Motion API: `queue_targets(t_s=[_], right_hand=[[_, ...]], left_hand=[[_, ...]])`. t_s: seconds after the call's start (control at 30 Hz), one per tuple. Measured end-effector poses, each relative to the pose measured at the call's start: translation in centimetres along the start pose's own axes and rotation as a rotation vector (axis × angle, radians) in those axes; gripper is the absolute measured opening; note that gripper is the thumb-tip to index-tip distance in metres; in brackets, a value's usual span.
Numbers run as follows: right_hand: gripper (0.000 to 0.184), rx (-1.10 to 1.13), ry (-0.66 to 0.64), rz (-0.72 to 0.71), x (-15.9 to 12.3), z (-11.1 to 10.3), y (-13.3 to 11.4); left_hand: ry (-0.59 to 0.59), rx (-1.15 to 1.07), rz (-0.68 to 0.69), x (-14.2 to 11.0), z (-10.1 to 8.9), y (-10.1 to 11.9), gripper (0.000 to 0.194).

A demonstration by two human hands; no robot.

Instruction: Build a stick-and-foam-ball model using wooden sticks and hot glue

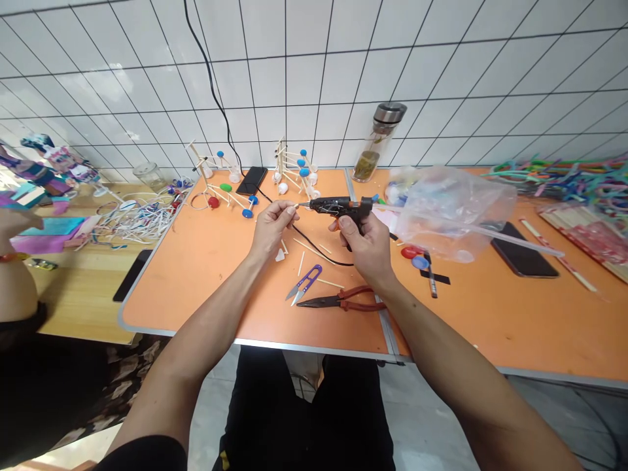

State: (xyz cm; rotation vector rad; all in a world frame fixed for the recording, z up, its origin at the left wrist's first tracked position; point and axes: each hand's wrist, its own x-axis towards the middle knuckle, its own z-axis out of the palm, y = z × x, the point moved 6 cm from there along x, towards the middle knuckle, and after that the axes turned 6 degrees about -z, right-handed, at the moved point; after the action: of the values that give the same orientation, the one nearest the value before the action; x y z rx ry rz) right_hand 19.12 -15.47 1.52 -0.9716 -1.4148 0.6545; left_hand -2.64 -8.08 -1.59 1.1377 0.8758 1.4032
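Note:
My right hand (369, 245) is wrapped round the grip of a black hot glue gun (338, 207), whose nozzle points left. A long clear glue stick (490, 232) sticks out of its back to the right. At the nozzle tip, my left hand (275, 226) pinches something small and pale that I cannot make out. Below the hands lie purple thread snips (305, 284) with their blades apart and long-nose pliers (338, 299) with red handles. Thin wooden sticks (314, 251) are scattered between the hands and these tools.
Stick models with coloured caps (294, 167) stand near the tiled wall. A glass tea bottle (375, 140), a plastic bag (451, 203) and a phone (524, 250) are on the right. A co-worker's arm (17, 261) is at the left table, near tangled cords (137, 219).

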Motion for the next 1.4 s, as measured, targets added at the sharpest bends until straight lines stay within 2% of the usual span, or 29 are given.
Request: queue_targets(t_s=[0.4,0.93,1.4], right_hand=[[0.047,0.043,-0.012,-0.025,0.1,0.1,1.0],[0.054,0.026,-0.006,-0.022,0.1,0.1,0.7],[0.05,0.003,-0.017,-0.026,0.1,-0.1,1.0]], left_hand=[[-0.009,-0.04,0.04,0.3,-0.2,-0.2,0.048],[-0.015,-0.062,0.049,0.1,-0.1,0.0,0.052],[-0.006,-0.048,0.043,0.0,0.1,0.2,0.051]])
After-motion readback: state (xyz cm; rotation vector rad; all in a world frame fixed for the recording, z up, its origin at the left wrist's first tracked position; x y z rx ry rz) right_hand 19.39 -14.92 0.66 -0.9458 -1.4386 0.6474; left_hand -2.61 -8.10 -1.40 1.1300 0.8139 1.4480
